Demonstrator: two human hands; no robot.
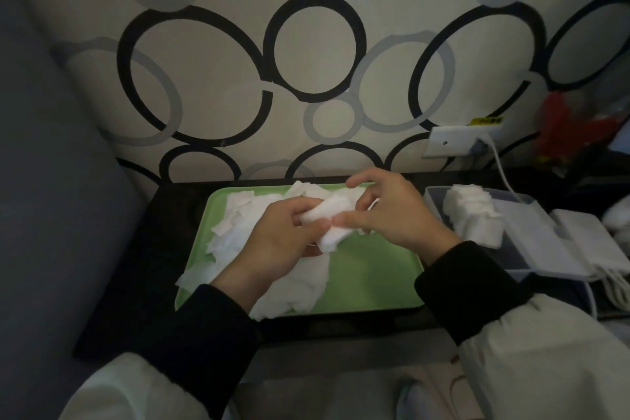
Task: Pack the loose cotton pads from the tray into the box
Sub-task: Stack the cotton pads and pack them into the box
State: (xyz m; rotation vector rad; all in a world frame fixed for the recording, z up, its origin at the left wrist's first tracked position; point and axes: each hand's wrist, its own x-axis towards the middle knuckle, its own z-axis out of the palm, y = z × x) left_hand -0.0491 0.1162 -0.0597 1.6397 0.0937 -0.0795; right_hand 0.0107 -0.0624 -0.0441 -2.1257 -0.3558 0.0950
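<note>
- My left hand [286, 235] curls round a small stack of cotton pads [332, 220] above the tray [371, 283].
- My right hand [388, 211] pinches the stack's end, apparently between thumb and fingertips.

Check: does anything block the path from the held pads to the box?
Nothing visible does. The left hand and right hand hold pads over the tray; the box sits open just to its right, a stack already inside.

You'll find nothing legible here. The only lettering is on the yellow sticker [486, 120] just above the wall socket [455, 142]: a row of dark characters, too small and blurred to read.
</note>
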